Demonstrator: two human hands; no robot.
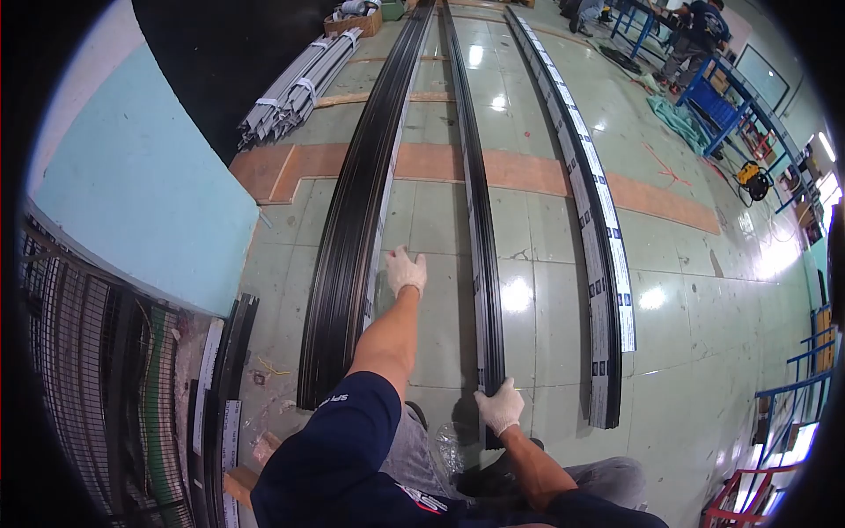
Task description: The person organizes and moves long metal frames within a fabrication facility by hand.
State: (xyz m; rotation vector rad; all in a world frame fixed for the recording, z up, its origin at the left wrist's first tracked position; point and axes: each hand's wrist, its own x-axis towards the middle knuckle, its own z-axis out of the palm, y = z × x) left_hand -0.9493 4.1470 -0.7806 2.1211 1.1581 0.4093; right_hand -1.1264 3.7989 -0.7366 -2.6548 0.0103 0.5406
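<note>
My left hand (pixel 406 270), in a white glove, reaches out over the floor just right of a wide stack of long black profiles (pixel 352 211). Its fingers are apart and nothing shows in them. Lower down, my right hand (pixel 501 407), gloved too, is at the near end of a narrow middle stack of black profiles (pixel 480 220). The fingers curl against its right side, and the fingertips' hold is partly hidden. Farther right lies another stack of profiles (pixel 581 194) with printed white film along its side.
A brown board (pixel 528 173) runs crosswise under the stacks. Bundled grey profiles (pixel 299 88) lie at the upper left, near a pale blue panel (pixel 141 176). A person (pixel 704 31) works by blue metal frames (pixel 704 97) at the upper right. Black profiles (pixel 231 370) stand at lower left.
</note>
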